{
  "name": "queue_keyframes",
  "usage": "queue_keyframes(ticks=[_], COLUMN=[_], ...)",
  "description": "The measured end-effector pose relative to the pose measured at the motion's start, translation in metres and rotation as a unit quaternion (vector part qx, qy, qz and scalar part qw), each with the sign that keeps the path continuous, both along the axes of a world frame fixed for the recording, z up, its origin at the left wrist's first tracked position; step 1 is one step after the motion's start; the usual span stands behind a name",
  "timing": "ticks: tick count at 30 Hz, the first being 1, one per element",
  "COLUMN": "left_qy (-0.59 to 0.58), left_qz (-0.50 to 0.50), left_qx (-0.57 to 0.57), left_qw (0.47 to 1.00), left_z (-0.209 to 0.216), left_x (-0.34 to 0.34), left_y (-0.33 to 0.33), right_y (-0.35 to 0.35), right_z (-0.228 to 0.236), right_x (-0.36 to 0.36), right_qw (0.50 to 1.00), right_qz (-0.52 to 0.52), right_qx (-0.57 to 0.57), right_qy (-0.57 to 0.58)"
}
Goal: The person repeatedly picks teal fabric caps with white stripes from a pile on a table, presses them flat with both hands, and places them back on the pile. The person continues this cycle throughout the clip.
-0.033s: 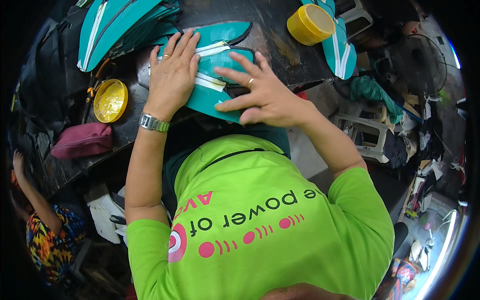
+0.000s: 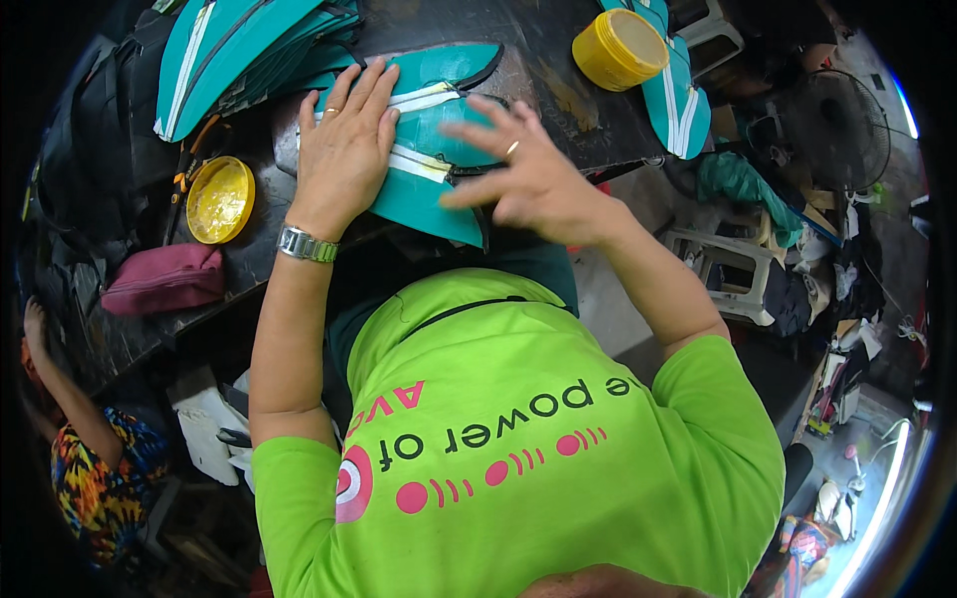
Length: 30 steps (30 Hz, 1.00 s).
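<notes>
A teal shaped piece point(image 2: 439, 179) with white stripes and a black edge lies on the dark worktable point(image 2: 558, 110). My left hand point(image 2: 344, 154), with a silver watch on its wrist, lies flat on the piece's left part and presses it down, fingers together. My right hand point(image 2: 533, 179), wearing a ring, is over the piece's right part with its fingers spread and slightly blurred. I cannot tell whether its fingertips touch the piece. My green shirt fills the lower middle.
A stack of similar teal pieces point(image 2: 229, 50) lies at the back left, and more point(image 2: 683, 100) at the back right by a yellow tub point(image 2: 618, 45). A yellow round lid point(image 2: 219, 199) and maroon pouch point(image 2: 164, 279) sit left. Another person point(image 2: 100, 468) crouches lower left. A white stool point(image 2: 728, 269) stands right.
</notes>
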State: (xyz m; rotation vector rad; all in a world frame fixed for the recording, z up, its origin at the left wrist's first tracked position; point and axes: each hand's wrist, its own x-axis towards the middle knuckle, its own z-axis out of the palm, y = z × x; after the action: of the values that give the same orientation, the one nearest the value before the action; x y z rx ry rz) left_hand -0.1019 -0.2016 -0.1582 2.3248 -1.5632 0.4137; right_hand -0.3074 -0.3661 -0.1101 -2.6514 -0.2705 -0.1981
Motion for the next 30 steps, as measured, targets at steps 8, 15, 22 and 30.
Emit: queue_keyframes(ticks=[8,15,22,30], left_qy=[-0.003,0.011,-0.003,-0.002], left_qz=[-0.001,0.003,0.005,0.002], left_qx=[-0.003,0.022,0.016,0.007], left_qw=[1.0,1.0,1.0,1.0], left_z=[-0.001,0.001,-0.001,-0.002], left_x=[0.0,-0.001,0.001,0.001], left_y=[0.0,0.001,0.001,0.001], right_y=[-0.03,-0.023,-0.049,-0.038], right_z=[-0.025,-0.019,-0.019,-0.04], right_x=[0.01,0.002,-0.003,-0.016], right_qw=[0.936,0.979,0.991,0.949], right_qz=[-0.171,-0.062,-0.1,-0.176], right_qx=[-0.303,-0.196,0.046,-0.258], right_qy=[-0.047,0.001,-0.075,-0.029])
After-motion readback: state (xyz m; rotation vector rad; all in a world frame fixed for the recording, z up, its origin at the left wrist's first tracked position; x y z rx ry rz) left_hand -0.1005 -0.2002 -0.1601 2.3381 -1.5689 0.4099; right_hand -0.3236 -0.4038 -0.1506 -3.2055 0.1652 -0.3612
